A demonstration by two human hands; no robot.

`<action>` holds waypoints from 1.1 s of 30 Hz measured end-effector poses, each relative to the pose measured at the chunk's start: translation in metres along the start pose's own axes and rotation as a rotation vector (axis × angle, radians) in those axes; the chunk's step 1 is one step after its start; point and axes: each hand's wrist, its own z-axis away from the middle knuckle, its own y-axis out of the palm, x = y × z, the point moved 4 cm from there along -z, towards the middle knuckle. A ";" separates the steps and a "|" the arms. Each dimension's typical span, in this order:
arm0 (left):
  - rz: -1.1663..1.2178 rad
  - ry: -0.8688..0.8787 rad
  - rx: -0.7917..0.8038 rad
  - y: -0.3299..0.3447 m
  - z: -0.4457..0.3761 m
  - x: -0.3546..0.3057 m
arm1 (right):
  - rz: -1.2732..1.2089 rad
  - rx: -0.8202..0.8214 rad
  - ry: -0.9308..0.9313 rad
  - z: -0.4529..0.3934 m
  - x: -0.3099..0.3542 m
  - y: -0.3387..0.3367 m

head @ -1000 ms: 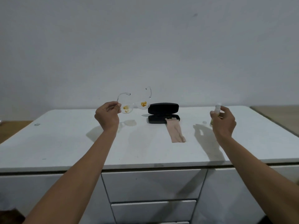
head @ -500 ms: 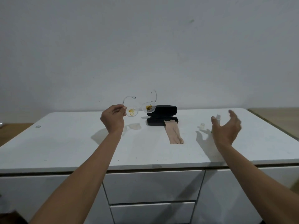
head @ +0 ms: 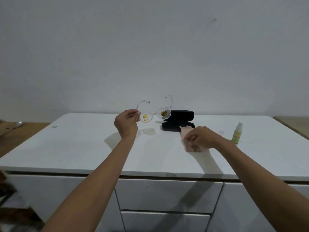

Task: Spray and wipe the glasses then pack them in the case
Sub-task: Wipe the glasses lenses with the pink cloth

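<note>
My left hand [head: 127, 123] holds clear-framed glasses [head: 155, 113] up above the white cabinet top [head: 83, 144], pinching the left temple near its hinge. Both lenses carry yellow-brown smears. Behind them an open black glasses case [head: 178, 120] rests on the top. A beige cloth [head: 190, 141] hangs out of the case onto the surface. My right hand [head: 201, 137] lies on the cloth with its fingers pinching it. The small spray bottle [head: 237, 133] with a green label stands upright to the right, apart from both hands.
A small clear cap [head: 221, 132] lies between the cloth and the bottle. Drawers [head: 167, 195] run below the front edge. Wooden surfaces show at the far left [head: 20, 131] and far right [head: 291, 123]. A plain wall stands behind.
My right hand set the spray bottle down, let go of it and moved left onto the cloth. My left hand kept the glasses raised and drifted slightly right.
</note>
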 end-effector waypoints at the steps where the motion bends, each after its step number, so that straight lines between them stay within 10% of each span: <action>1: -0.004 -0.004 -0.002 0.000 0.000 0.001 | 0.009 0.052 0.014 -0.002 -0.001 0.000; 12: -0.042 -0.018 -0.004 0.005 0.004 -0.001 | -0.151 -0.138 0.004 -0.004 0.005 0.013; 23: -0.168 0.103 -0.001 -0.009 0.000 -0.023 | -1.542 -0.264 0.114 -0.004 0.065 0.018; 33: -0.203 0.144 0.014 -0.024 0.004 -0.035 | -1.450 -0.540 0.046 -0.025 0.118 0.017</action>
